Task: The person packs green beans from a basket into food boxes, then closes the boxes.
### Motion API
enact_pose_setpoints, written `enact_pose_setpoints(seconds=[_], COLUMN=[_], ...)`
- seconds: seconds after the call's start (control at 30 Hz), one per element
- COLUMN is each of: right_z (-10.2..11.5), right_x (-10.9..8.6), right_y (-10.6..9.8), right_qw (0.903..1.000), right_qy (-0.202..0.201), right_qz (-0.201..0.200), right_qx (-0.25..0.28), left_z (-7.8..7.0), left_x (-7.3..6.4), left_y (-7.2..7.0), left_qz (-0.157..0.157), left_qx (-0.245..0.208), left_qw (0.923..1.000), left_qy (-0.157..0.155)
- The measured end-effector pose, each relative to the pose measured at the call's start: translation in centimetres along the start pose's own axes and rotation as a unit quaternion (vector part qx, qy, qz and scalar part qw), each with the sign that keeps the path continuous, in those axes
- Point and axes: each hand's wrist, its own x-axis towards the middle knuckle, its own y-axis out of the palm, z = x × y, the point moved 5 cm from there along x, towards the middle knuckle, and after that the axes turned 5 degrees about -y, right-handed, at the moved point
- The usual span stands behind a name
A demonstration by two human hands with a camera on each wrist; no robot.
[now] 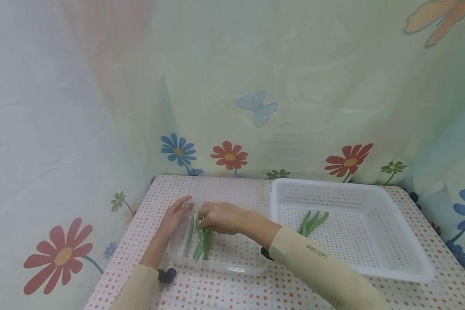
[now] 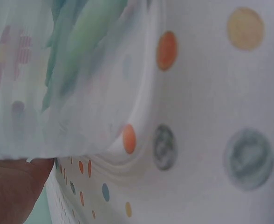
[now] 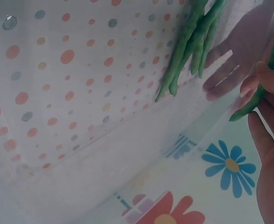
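A clear plastic container (image 1: 240,269) stands on the dotted table, with several green beans (image 1: 199,249) lying lengthwise in its left part. My right hand (image 1: 221,217) reaches over it from the right. In the right wrist view this hand pinches one green bean (image 3: 247,108) between thumb and fingers, beside the container's wall. My left hand (image 1: 175,218) rests against the container's left side, fingers extended; the right wrist view shows this left hand (image 3: 242,53) through the clear plastic. Only a blurred part of the left hand (image 2: 16,189) appears in the left wrist view.
To the right stands a white perforated basket (image 1: 404,241) holding several green beans (image 1: 311,223). The dotted tablecloth (image 1: 201,292) covers the table. A curtain with printed flowers and butterflies (image 1: 255,150) hangs behind the table and along its sides.
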Motion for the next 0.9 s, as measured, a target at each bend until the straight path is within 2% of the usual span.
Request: enact_pose_setpoints(seconds=[0.37,0.6,0.9], right_z=[-0.1,-0.3,0.0], right_x=[0.5,0.3,-0.1], right_y=[0.7,1.0,-0.6], right_qw=[0.9996,0.9992,0.9988], right_qy=[0.019,0.031,0.017], right_qz=[0.017,0.022,0.007], right_qx=[-0.007,-0.015,-0.045], left_z=[-0.2,-0.3,-0.3], left_x=[0.0,0.1,0.0], left_y=[0.0,0.1,0.1], left_qz=[0.006,-0.001,0.000], left_qx=[-0.004,0.003,0.005], left_qw=[1.0000,1.0000,0.9999], left_qy=[0.000,0.004,-0.010])
